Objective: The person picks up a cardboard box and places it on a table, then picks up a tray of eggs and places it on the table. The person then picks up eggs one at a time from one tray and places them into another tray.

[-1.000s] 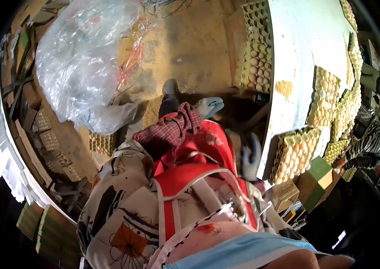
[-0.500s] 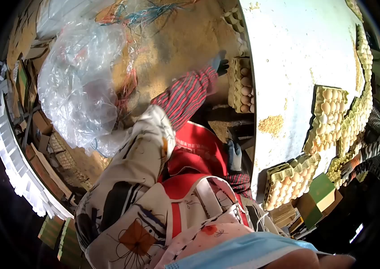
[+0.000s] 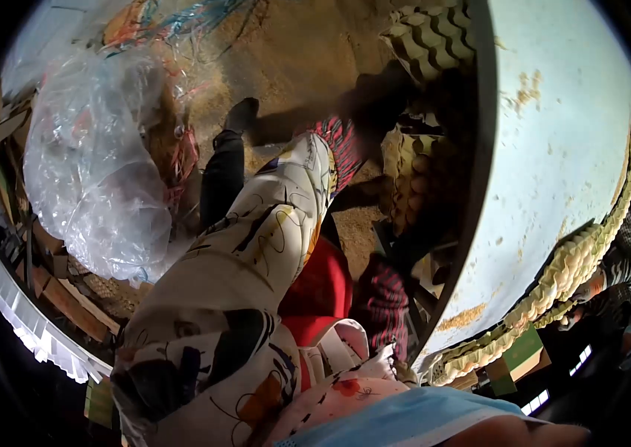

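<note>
Bent low, I have my left arm in a floral sleeve with a striped cuff. At its end, my left hand [image 3: 376,112] is a dark, blurred shape in shadow beside stacked egg trays under the table edge. An upper pulp egg tray [image 3: 434,41] catches light. Below it, a tray with eggs [image 3: 410,175] sits mostly in shade. My right hand [image 3: 413,249] is also lost in shadow, beyond its striped cuff, near the lower end of that tray. The fingers of both hands are hidden by the dark.
A white table [image 3: 553,149] rises on the right, with egg trays [image 3: 553,279] along its far side. Another person's hands [image 3: 587,289] are there. Clear plastic sheeting [image 3: 96,164] and tangled string [image 3: 181,167] lie left. A dark shoe [image 3: 241,115] rests on the dusty floor.
My body has leaned lower toward the space under the table. My left hand has gone into shadow by the trays, and my right arm has reached forward. The table now looks more tilted.
</note>
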`<state>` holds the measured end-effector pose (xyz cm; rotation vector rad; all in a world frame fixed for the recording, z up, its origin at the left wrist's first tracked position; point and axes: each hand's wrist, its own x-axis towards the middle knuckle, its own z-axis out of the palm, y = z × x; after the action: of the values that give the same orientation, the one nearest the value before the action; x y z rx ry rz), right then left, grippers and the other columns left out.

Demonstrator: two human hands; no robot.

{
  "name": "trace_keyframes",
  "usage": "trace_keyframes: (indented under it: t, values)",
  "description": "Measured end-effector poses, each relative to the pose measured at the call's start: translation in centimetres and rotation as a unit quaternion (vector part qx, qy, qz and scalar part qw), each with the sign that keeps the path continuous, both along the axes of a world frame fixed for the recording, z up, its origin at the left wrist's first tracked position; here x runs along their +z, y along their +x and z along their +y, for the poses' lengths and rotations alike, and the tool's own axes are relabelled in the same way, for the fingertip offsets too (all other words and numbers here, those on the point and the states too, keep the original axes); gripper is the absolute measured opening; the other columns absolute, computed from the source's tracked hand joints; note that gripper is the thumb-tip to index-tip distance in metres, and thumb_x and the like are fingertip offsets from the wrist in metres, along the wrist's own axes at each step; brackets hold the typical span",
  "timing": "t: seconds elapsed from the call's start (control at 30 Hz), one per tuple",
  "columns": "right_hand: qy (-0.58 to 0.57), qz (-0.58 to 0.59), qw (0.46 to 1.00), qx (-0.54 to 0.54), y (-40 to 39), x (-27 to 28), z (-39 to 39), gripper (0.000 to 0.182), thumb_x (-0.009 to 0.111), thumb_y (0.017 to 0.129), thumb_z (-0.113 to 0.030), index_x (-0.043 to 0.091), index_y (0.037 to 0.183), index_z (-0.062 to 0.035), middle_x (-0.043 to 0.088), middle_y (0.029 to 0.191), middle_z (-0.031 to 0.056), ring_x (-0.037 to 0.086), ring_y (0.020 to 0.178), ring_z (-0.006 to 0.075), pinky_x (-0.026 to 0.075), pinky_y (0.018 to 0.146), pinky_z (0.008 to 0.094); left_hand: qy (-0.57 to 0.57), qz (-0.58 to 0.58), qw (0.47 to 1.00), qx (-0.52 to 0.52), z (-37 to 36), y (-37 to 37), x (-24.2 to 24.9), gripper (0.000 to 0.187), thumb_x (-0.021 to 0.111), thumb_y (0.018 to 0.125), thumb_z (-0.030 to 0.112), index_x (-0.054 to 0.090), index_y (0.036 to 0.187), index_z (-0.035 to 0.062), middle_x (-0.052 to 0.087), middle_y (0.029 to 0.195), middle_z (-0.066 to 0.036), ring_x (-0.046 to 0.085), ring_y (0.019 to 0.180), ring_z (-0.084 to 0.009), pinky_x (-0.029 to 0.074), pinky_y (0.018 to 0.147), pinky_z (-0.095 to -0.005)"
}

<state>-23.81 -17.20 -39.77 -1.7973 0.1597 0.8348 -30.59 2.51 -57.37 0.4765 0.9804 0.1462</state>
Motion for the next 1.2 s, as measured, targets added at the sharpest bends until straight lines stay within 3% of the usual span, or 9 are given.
trace_keyframes:
  t: [0.4, 0.83, 0.97, 1.03, 1.07, 1.1, 1.13, 1.2]
  values:
    - [-0.075, -0.06, 0.995, 0.006, 6.9, -2.1, 9.3, 0.062, 0.068, 0.096, -0.029, 0.047, 0.145, 0.0011, 0.065, 0.123, 0.0119, 0.061, 0.104, 0.0194, 0.049, 0.09, 0.03, -0.041, 0.032, 0.999, -0.002, 1.6, -2.0, -5.0, 0.02, 0.06, 0.097, 0.033, 0.057, 0.089, 0.0151, 0.05, 0.081, -0.001, 0.051, 0.072, -0.0187, 0.045, 0.064, -0.0361]
    - [-0.091, -0.213, 0.972, 0.036, 12.7, -4.9, 18.6, 0.064, 0.073, 0.092, -0.029, 0.049, 0.143, 0.0016, 0.065, 0.12, 0.0122, 0.061, 0.101, 0.0194, 0.049, 0.088, 0.03, -0.025, 0.104, 0.994, 0.032, 7.1, -10.6, -2.6, 0.018, 0.059, 0.097, 0.031, 0.059, 0.093, 0.0135, 0.054, 0.086, -0.003, 0.053, 0.076, -0.02, 0.047, 0.067, -0.0378]
    - [-0.124, -0.268, 0.948, 0.117, 9.4, -4.8, 22.2, 0.065, 0.074, 0.091, -0.029, 0.049, 0.143, 0.0017, 0.065, 0.12, 0.0122, 0.061, 0.101, 0.0194, 0.05, 0.087, 0.03, -0.002, 0.138, 0.989, 0.055, 10.6, -15.4, 0.5, 0.018, 0.059, 0.097, 0.031, 0.06, 0.095, 0.013, 0.055, 0.088, -0.004, 0.054, 0.077, -0.0204, 0.048, 0.068, -0.0383]
    - [-0.026, -0.126, 0.987, 0.092, 4.8, -3.7, 23.9, 0.063, 0.078, 0.084, -0.009, 0.049, 0.139, 0.0036, 0.058, 0.131, 0.0121, 0.058, 0.11, 0.0199, 0.049, 0.095, 0.0322, 0.01, 0.155, 0.986, 0.064, 12.6, -18.1, 2.7, 0.018, 0.059, 0.097, 0.031, 0.06, 0.095, 0.0127, 0.056, 0.089, -0.004, 0.054, 0.077, -0.0206, 0.048, 0.068, -0.0386]
    - [-0.115, -0.011, 0.989, 0.095, 1.8, -3.4, 23.6, 0.082, 0.084, 0.078, -0.015, 0.042, 0.146, 0.0045, 0.064, 0.103, 0.0116, 0.06, 0.095, 0.0228, 0.051, 0.085, 0.0326, 0.017, 0.159, 0.985, 0.071, 13.9, -19.2, 3.9, 0.018, 0.059, 0.097, 0.031, 0.06, 0.096, 0.0126, 0.056, 0.089, -0.004, 0.054, 0.077, -0.0207, 0.048, 0.068, -0.0387]
    - [0.007, -0.039, 0.995, 0.088, 0.4, 1.1, 27.6, 0.087, 0.087, 0.074, -0.014, 0.042, 0.146, 0.0035, 0.06, 0.116, 0.016, 0.059, 0.103, 0.0275, 0.049, 0.093, 0.0367, 0.025, 0.165, 0.983, 0.075, 14.9, -20.5, 5.3, 0.018, 0.059, 0.097, 0.03, 0.06, 0.096, 0.0125, 0.056, 0.089, -0.005, 0.055, 0.078, -0.0208, 0.048, 0.069, -0.0388]
    - [-0.013, -0.271, 0.945, 0.182, -1.3, 1.8, 28.5, 0.086, 0.088, 0.071, -0.018, 0.045, 0.143, 0.0019, 0.054, 0.127, 0.0206, 0.055, 0.112, 0.0315, 0.047, 0.097, 0.0405, 0.033, 0.171, 0.982, 0.077, 15.8, -21.7, 6.8, 0.018, 0.059, 0.097, 0.03, 0.061, 0.096, 0.0123, 0.057, 0.09, -0.005, 0.055, 0.078, -0.0209, 0.048, 0.069, -0.039]
    - [0.002, -0.22, 0.943, 0.249, -4.6, 5.5, 30.0, 0.091, 0.088, 0.069, -0.019, 0.043, 0.145, 0.0008, 0.051, 0.125, 0.0241, 0.053, 0.112, 0.0373, 0.047, 0.097, 0.0444, 0.051, 0.173, 0.98, 0.086, 18.2, -23.5, 9.1, 0.018, 0.058, 0.097, 0.03, 0.061, 0.097, 0.0121, 0.057, 0.091, -0.005, 0.055, 0.078, -0.0211, 0.049, 0.069, -0.0392]
